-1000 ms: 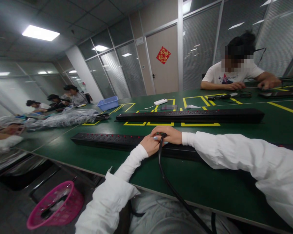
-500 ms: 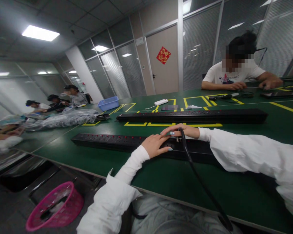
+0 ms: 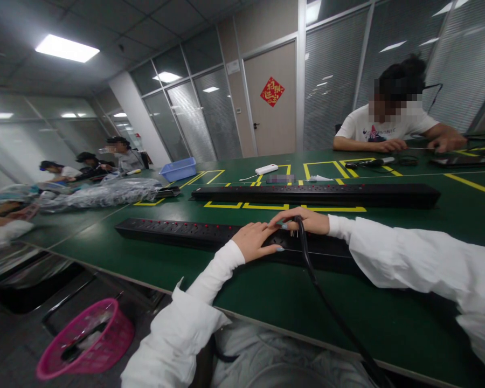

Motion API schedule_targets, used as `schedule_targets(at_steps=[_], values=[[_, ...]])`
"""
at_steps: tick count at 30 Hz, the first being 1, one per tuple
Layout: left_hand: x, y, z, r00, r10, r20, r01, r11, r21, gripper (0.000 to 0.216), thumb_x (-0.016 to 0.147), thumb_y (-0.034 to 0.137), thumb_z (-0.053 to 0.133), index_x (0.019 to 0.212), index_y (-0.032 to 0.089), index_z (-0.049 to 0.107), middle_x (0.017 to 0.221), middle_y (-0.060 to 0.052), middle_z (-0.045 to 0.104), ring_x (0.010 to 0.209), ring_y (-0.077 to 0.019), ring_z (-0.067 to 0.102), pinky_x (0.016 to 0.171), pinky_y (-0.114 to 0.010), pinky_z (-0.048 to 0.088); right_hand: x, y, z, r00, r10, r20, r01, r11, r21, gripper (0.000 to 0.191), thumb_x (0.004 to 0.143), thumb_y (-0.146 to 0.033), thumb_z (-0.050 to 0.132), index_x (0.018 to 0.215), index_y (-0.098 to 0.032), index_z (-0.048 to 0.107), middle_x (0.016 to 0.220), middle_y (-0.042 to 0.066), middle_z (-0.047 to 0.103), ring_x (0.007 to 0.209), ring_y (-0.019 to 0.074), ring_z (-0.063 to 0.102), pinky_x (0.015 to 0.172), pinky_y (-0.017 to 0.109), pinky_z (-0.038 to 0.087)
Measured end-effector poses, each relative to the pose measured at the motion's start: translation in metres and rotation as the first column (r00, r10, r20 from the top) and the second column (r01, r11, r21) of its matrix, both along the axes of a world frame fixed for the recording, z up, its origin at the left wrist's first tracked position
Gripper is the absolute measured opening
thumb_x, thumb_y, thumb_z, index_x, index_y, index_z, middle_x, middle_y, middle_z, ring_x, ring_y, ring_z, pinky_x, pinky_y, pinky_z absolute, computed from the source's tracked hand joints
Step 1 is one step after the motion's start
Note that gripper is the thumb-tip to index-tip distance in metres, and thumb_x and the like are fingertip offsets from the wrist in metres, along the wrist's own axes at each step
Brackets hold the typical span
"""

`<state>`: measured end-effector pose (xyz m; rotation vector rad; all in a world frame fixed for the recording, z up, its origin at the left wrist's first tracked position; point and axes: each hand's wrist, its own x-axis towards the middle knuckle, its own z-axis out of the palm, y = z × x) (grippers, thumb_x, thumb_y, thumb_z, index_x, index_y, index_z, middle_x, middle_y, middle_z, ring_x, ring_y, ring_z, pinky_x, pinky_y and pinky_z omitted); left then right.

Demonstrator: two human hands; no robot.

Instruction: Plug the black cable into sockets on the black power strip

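A long black power strip [image 3: 178, 230] with red switches lies along the near side of the green table. My left hand [image 3: 254, 240] rests across its top, fingers stretched out and thumb apart, beside a socket. Between the fingers of my right hand [image 3: 307, 220] is a black plug [image 3: 298, 220], its metal prongs pointing down just above the strip. I cannot tell whether the prongs touch it. From the plug a thick black cable [image 3: 316, 277] runs down over the table edge towards my lap. My right palm hides part of the strip.
A second black power strip [image 3: 315, 195] lies farther back, near yellow tape marks. Beyond it are a white device [image 3: 266, 169] and a blue basket [image 3: 178, 170]. Plastic-wrapped items [image 3: 101, 194] lie left. A pink basket [image 3: 87, 339] stands below. A person [image 3: 388, 126] sits opposite.
The view has shifted slightly. My right fingers have moved a little, while the plug stays close above the strip. My left hand keeps its place on the strip.
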<state>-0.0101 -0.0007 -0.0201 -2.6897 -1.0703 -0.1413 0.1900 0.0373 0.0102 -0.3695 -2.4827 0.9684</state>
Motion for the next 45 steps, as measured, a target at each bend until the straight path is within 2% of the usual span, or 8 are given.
schedule_targets(at_steps=[5, 9, 15, 30, 37, 45], values=[[0.0003, -0.0009, 0.0011, 1.000, 0.011, 0.006, -0.011, 1.000, -0.002, 0.059, 0.079, 0.058, 0.024, 0.122, 0.020, 0.033, 0.110, -0.009, 0.050, 0.095, -0.0224, 0.049, 0.080, -0.034, 0.036, -0.0016, 0.0041, -0.0018, 0.998, 0.055, -0.039, -0.059, 0.990, -0.130, 0.029, 0.075, -0.017, 0.048, 0.103, -0.012, 0.054, 0.103, 0.007, 0.056, 0.096, 0.0183, 0.051, 0.086, 0.034, 0.038], [0.0007, -0.0016, 0.0013, 1.000, 0.018, 0.000, -0.018, 1.000, 0.003, 0.059, 0.078, 0.058, 0.024, 0.122, 0.020, 0.034, 0.110, -0.009, 0.050, 0.093, -0.0224, 0.050, 0.079, -0.034, 0.036, -0.0024, 0.0048, 0.0006, 0.996, 0.086, -0.025, -0.088, 0.982, -0.169, 0.030, 0.074, -0.017, 0.049, 0.103, -0.012, 0.054, 0.103, 0.008, 0.056, 0.095, 0.0183, 0.051, 0.085, 0.034, 0.038], [0.0009, -0.0018, 0.0017, 1.000, 0.014, -0.011, -0.014, 1.000, 0.004, 0.060, 0.079, 0.059, 0.021, 0.123, 0.020, 0.031, 0.108, -0.009, 0.051, 0.092, -0.0227, 0.049, 0.078, -0.034, 0.037, -0.0024, 0.0048, 0.0023, 0.994, 0.107, -0.015, -0.108, 0.982, -0.155, 0.029, 0.076, -0.020, 0.047, 0.103, -0.011, 0.054, 0.102, 0.008, 0.056, 0.092, 0.0169, 0.052, 0.081, 0.032, 0.040], [0.0009, 0.0004, 0.0003, 1.000, 0.006, -0.028, -0.006, 1.000, -0.002, 0.061, 0.079, 0.059, 0.019, 0.121, 0.018, 0.034, 0.101, -0.009, 0.052, 0.091, -0.0223, 0.048, 0.077, -0.034, 0.036, -0.0017, 0.0059, 0.0032, 0.981, 0.194, -0.022, -0.195, 0.976, -0.091, 0.036, 0.079, -0.035, 0.046, 0.104, -0.010, 0.054, 0.105, 0.011, 0.053, 0.098, 0.0186, 0.049, 0.089, 0.035, 0.035], [0.0009, 0.0002, -0.0002, 1.000, 0.005, -0.029, -0.004, 1.000, 0.011, 0.062, 0.079, 0.060, 0.019, 0.118, 0.015, 0.037, 0.098, -0.009, 0.052, 0.088, -0.0222, 0.049, 0.076, -0.034, 0.037, -0.0022, 0.0044, 0.0062, 0.979, 0.205, -0.015, -0.205, 0.968, -0.145, 0.033, 0.078, -0.032, 0.047, 0.100, -0.009, 0.056, 0.100, 0.011, 0.054, 0.098, 0.0191, 0.049, 0.088, 0.036, 0.035], [0.0007, 0.0006, -0.0014, 0.999, 0.009, -0.035, -0.008, 1.000, 0.020, 0.060, 0.079, 0.059, 0.019, 0.115, 0.014, 0.039, 0.097, -0.009, 0.053, 0.088, -0.0219, 0.049, 0.075, -0.033, 0.037, -0.0019, 0.0039, 0.0053, 0.986, 0.167, 0.007, -0.164, 0.974, -0.159, 0.027, 0.075, -0.022, 0.051, 0.097, -0.010, 0.057, 0.103, 0.010, 0.053, 0.098, 0.0184, 0.048, 0.088, 0.035, 0.034]])
